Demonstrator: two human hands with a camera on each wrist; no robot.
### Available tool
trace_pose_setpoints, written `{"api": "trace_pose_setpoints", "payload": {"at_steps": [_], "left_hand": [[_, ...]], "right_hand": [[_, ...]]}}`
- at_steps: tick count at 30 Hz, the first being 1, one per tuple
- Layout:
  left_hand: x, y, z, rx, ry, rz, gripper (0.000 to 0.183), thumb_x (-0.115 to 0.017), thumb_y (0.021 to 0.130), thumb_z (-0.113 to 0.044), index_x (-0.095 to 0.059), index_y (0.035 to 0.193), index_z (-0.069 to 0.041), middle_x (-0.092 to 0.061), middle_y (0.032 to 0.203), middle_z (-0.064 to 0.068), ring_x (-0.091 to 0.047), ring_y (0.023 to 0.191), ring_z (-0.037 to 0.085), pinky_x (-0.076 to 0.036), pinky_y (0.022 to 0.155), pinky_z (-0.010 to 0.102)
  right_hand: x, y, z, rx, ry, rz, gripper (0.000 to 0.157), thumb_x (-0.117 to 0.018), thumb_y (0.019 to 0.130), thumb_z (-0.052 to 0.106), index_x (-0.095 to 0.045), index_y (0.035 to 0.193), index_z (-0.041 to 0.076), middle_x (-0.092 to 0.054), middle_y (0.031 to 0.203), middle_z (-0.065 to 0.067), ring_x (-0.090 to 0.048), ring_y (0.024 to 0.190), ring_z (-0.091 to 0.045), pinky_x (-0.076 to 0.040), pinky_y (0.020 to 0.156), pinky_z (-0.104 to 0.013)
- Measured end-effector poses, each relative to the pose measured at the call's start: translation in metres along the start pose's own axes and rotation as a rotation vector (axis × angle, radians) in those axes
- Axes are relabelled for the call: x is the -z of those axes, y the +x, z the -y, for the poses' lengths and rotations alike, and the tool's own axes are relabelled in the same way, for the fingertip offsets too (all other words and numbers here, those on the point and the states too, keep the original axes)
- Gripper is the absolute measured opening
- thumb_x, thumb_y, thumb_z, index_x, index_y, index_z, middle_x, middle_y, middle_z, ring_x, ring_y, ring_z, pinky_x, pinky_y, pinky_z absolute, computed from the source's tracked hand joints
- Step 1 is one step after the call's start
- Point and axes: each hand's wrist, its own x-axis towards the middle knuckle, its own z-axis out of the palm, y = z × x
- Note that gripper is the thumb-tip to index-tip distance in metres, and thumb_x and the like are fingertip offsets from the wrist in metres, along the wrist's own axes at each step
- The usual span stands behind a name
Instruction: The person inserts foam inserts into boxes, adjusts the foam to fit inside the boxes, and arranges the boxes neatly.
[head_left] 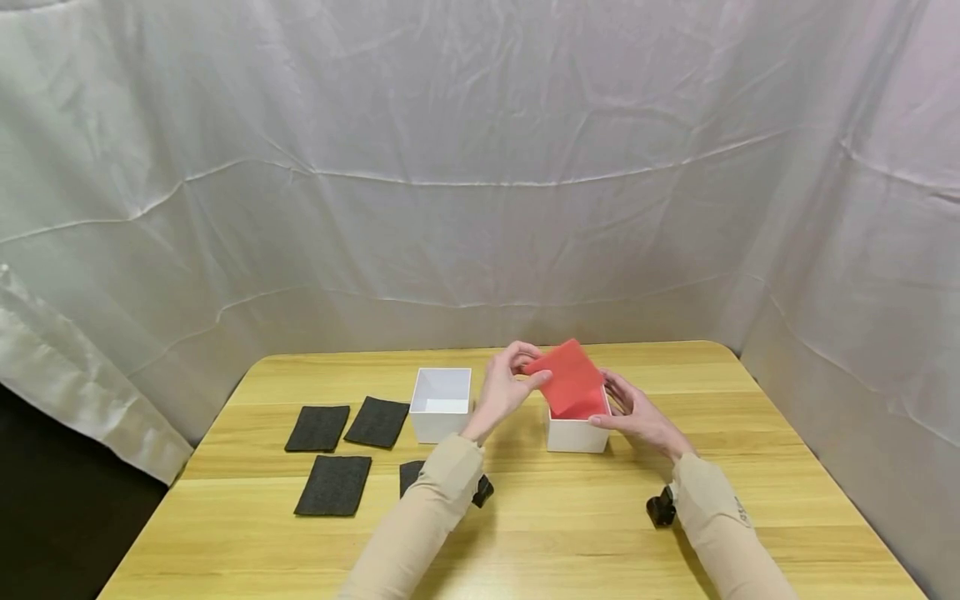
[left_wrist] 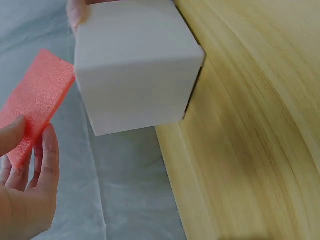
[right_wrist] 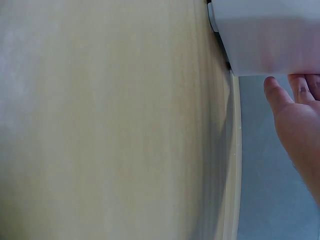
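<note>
1. Handling the red sheet (head_left: 567, 375) at the mouth of the right white box (head_left: 577, 436) looks like my step in hand; going in or coming out, I can't tell.
2. Next move, my call: brace the box with the right hand (head_left: 637, 417) and shift the sheet with the left hand (head_left: 504, 390), its edges clear of the rim.
3. Sheet position: tilted, over the box opening, near the far edge of the tabletop (head_left: 540, 550), right of that edge's middle. More red shows inside the box; can't tell if that's a second sheet.
4. Left fingers: closed to about the sheet's thickness, pinching its left corner, thumb on one face, the others behind. Most of the sheet sticks out past the fingertips, toward the box.
5. Right fingers: spread about a box corner, thumb at the near right, the others around the right side. They hold the box, not the sheet, which is just beside them.
6. Left white box (head_left: 440, 427): near the far edge, left of the left hand. Black sheets (head_left: 334, 485) lie toward the tabletop's left edge; one more is partly under my left sleeve (head_left: 420, 521).
</note>
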Motion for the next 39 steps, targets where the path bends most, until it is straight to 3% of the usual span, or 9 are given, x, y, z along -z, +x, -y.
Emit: {"api": "trace_pose_setpoints", "payload": {"at_steps": [4,6,12,15,20,23,26,34,39], "left_hand": [[-0.005,0.000,0.000,-0.012,0.050,0.035,0.024,-0.078,0.086,-0.003,-0.069,0.108,-0.006,-0.078,0.100,0.016,-0.069,0.082,0.016,-0.050,0.066,0.017],[-0.006,0.000,0.000,-0.015,0.069,0.058,0.024,-0.076,0.087,-0.004,-0.070,0.109,-0.007,-0.078,0.101,0.014,-0.070,0.083,0.017,-0.051,0.066,0.018],[-0.009,0.004,0.001,-0.039,0.120,0.107,0.024,-0.069,0.093,-0.005,-0.073,0.117,-0.009,-0.074,0.114,0.013,-0.073,0.088,0.023,-0.055,0.070,0.019],[-0.011,0.007,0.002,-0.044,0.146,0.126,0.027,-0.064,0.096,-0.002,-0.072,0.121,-0.007,-0.073,0.118,0.014,-0.074,0.088,0.025,-0.053,0.066,0.016],[-0.014,0.009,0.002,-0.051,0.210,0.148,0.030,-0.057,0.099,0.002,-0.071,0.125,-0.006,-0.072,0.122,0.015,-0.072,0.083,0.023,-0.043,0.055,0.013],[-0.015,0.009,0.002,-0.054,0.237,0.158,0.033,-0.056,0.098,0.004,-0.070,0.126,-0.006,-0.068,0.125,0.016,-0.071,0.087,0.021,-0.048,0.059,0.013],[-0.017,0.010,0.003,-0.075,0.262,0.154,0.034,-0.056,0.098,0.006,-0.070,0.126,-0.006,-0.066,0.124,0.016,-0.071,0.093,0.022,-0.055,0.069,0.014],[-0.021,0.009,0.005,-0.093,0.292,0.153,0.031,-0.057,0.096,0.007,-0.070,0.123,-0.003,-0.067,0.126,0.014,-0.069,0.106,0.025,-0.057,0.082,0.017],[-0.022,0.006,0.006,-0.069,0.358,0.199,0.035,-0.060,0.097,0.003,-0.066,0.130,-0.005,-0.058,0.128,0.012,-0.065,0.105,0.021,-0.055,0.082,0.016]], "right_hand": [[0.000,0.000,0.000,-0.004,-0.005,-0.002,0.095,-0.075,0.089,0.011,-0.012,0.160,0.001,-0.014,0.168,-0.022,-0.010,0.155,-0.043,-0.016,0.124,-0.047],[0.000,0.000,-0.001,-0.004,-0.001,-0.004,0.096,-0.075,0.089,0.011,-0.012,0.160,0.001,-0.014,0.168,-0.023,-0.010,0.155,-0.042,-0.013,0.123,-0.050],[0.000,0.001,-0.002,0.001,0.003,-0.006,0.096,-0.075,0.089,0.011,-0.011,0.160,0.001,-0.014,0.168,-0.023,-0.010,0.156,-0.042,-0.027,0.121,-0.022],[0.001,0.001,-0.002,0.012,-0.004,-0.002,0.097,-0.074,0.089,0.009,-0.009,0.160,-0.001,-0.013,0.167,-0.025,-0.008,0.155,-0.045,-0.029,0.117,-0.014],[0.001,0.001,-0.002,0.022,-0.015,0.001,0.097,-0.073,0.089,0.008,-0.008,0.159,-0.004,-0.011,0.167,-0.027,-0.006,0.155,-0.046,-0.019,0.125,-0.039],[0.002,0.001,-0.002,0.022,-0.011,0.003,0.098,-0.073,0.089,0.007,-0.005,0.159,-0.005,-0.008,0.167,-0.028,-0.004,0.154,-0.047,-0.010,0.124,-0.053],[0.002,0.001,-0.003,0.018,-0.003,0.003,0.099,-0.073,0.090,0.007,-0.003,0.159,-0.006,-0.007,0.167,-0.028,-0.003,0.154,-0.047,-0.007,0.123,-0.057],[0.001,0.001,-0.002,0.022,-0.008,0.012,0.099,-0.072,0.090,0.008,-0.002,0.159,-0.005,-0.006,0.167,-0.028,-0.003,0.154,-0.048,-0.010,0.122,-0.052],[0.001,0.000,-0.002,0.017,-0.004,0.007,0.097,-0.073,0.090,0.008,-0.006,0.160,-0.003,-0.008,0.168,-0.027,-0.005,0.155,-0.046,-0.021,0.123,-0.033]]}}
